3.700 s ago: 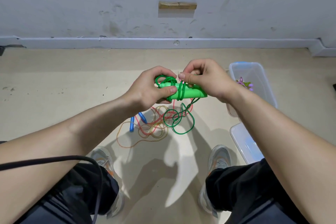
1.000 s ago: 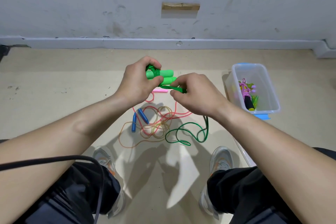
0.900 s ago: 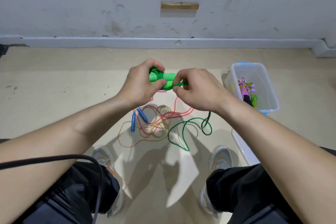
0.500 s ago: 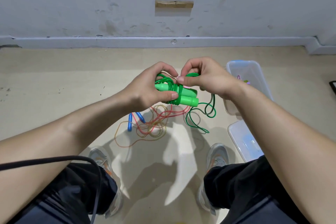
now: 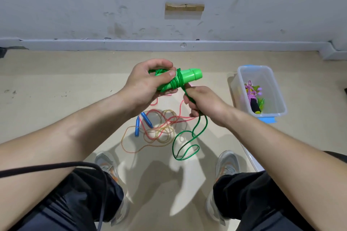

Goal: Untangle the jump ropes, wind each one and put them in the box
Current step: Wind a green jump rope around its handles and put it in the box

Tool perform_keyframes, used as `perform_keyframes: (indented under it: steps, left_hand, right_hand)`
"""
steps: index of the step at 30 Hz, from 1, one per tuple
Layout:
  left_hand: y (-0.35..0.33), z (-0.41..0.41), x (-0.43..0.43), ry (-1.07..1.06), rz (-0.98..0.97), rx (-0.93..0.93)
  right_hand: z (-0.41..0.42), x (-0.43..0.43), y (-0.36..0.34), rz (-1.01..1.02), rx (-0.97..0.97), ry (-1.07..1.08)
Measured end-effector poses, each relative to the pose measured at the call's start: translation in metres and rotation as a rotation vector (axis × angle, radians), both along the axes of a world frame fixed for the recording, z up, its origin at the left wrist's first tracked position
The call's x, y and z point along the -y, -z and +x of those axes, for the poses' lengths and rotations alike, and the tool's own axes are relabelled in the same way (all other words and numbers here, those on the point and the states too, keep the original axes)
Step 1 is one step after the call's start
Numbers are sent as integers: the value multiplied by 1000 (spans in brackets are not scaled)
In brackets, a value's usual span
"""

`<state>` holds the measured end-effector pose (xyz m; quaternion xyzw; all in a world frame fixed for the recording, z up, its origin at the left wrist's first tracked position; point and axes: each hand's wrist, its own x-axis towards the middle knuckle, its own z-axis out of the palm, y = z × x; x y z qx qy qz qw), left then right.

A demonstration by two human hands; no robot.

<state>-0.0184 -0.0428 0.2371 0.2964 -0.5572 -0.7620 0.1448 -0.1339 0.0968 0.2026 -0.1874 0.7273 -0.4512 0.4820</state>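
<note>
My left hand (image 5: 145, 82) grips the two green handles (image 5: 189, 77) of the green jump rope, held side by side, with several turns of green cord wound round them. My right hand (image 5: 203, 104) holds the cord just below the handles. The loose green cord (image 5: 185, 143) hangs from that hand and loops on the floor. A tangle of red and yellow ropes (image 5: 161, 128) with blue handles (image 5: 141, 123) lies on the floor under my hands. The clear plastic box (image 5: 273, 78) stands to the right, with a wound pink rope and a black handle inside.
A clear lid (image 5: 250, 158) lies on the floor by my right knee. My shoes (image 5: 106, 163) flank the rope tangle. A grey wall with a baseboard (image 5: 169, 45) runs across the back. A black cable (image 5: 56, 167) crosses my left forearm.
My right hand has dropped from the top of the handles to below them, drawing the cord down. The handles now tilt up to the right, and the loose loop on the floor has shifted.
</note>
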Motion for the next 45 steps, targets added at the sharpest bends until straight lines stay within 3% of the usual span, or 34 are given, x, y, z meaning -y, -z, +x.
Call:
perform_keyframes:
  steps: [5,8,17,19,21,25,31,33,35,37,40,45]
  left_hand:
    - [16,2,6,-66,-575,99]
    - [18,2,1,-6,-833,117]
    - [24,-4,12,72,-910,196]
    - [23,-4,13,160,-864,220]
    - [21,-4,13,262,-798,217]
    - [9,-2,5,388,-518,146]
    - [-13,1,-3,344,31,-39]
    - [-16,0,-4,316,166,-72]
    - [-17,0,-5,263,244,-86]
    - [-17,-1,-4,178,268,-72]
    - [-13,-3,1,44,231,-43]
    - [6,-5,5,-119,-155,43]
  right_hand:
    - [19,5,-5,74,-500,-233]
    - [17,6,-12,72,-619,-270]
    - [-1,1,-32,133,-1103,-298]
    - [-8,1,-37,33,-1056,-377]
    - [-20,-1,-40,-86,-890,-403]
    - [-41,-6,-44,-217,-594,-319]
    - [-51,-10,-32,-425,51,-112]
    - [-46,-8,-25,-478,292,-17]
    - [-39,-5,-19,-439,408,79]
    - [-30,-1,-14,-355,400,150]
    - [-10,3,-12,-206,234,156]
    - [10,3,1,-30,-200,-28]
